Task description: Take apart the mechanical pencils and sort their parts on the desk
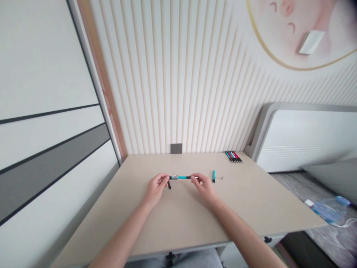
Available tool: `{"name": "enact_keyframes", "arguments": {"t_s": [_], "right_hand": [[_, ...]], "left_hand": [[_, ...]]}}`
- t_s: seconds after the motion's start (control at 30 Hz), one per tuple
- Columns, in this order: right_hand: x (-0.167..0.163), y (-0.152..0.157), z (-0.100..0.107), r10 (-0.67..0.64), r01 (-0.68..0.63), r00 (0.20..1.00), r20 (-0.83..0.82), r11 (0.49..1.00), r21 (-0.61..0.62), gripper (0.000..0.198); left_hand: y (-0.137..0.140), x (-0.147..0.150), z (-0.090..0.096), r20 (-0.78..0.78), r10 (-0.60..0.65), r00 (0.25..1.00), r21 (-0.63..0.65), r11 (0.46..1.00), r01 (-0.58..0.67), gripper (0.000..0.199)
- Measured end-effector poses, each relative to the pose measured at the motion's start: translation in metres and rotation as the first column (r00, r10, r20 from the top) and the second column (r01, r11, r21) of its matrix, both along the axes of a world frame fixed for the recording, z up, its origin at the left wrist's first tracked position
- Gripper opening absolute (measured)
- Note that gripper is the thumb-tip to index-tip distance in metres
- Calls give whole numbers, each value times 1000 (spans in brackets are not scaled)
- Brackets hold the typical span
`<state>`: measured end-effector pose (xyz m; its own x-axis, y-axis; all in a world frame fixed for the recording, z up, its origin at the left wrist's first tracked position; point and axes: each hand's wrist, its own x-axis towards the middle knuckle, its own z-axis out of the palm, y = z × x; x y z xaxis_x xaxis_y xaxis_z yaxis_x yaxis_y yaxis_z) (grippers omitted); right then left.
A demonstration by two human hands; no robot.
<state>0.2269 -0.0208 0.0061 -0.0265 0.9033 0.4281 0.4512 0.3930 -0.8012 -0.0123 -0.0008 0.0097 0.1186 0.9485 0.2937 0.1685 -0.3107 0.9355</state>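
A blue and black pen (182,177) is held level above the desk between my two hands. My left hand (156,186) pinches its black end, close to a silvery clip part. The fingers of my right hand (203,185) are closed on the pen's other black end. Just under my left fingertips is a short black piece (169,185); whether the hand touches it I cannot tell. To the right of my right hand lies a blue barrel piece (214,174) with a black part at its lower end and a thin small piece (219,178) beside it.
Several pens (233,156) lie in a row at the back right of the beige desk (167,219). A ribbed wall with a dark socket (176,148) stands behind. At the left is a white cabinet (50,149); at the right, a bed and a clear bottle (330,210).
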Motion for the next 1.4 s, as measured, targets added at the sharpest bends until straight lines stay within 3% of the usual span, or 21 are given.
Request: {"name": "enact_keyframes", "arguments": {"t_s": [0.23,0.3,0.4,0.47,0.57,0.63,0.7,0.9,1.4], "right_hand": [[12,-2,2,161,-205,937,311,972,112,29],[22,3,2,84,-130,951,296,982,138,32],[54,19,3,-196,171,962,192,975,139,39],[88,33,2,-404,396,896,182,915,78,41],[145,48,-2,-595,643,722,353,766,-24,41],[175,55,-8,-621,749,605,498,656,-93,41],[192,60,-15,-573,779,554,604,612,-135,40],[194,83,-29,-509,806,478,716,578,-127,42],[203,126,-26,-444,810,455,772,567,-151,37]], "left_hand": [[3,-3,-2,41,86,995,6,996,-86,41],[3,-5,-2,-1,79,997,30,996,-79,43],[2,-7,-2,-209,103,973,126,989,-78,34],[0,-7,-3,-378,74,923,187,982,-2,27],[-2,-5,-5,-506,30,862,244,964,110,25],[-3,-3,-6,-536,19,844,260,955,143,23],[-3,-2,-6,-556,14,831,263,951,160,22],[-3,-5,-8,-599,5,801,242,955,174,21],[-5,-5,-7,-629,51,776,289,942,172,22]]}}
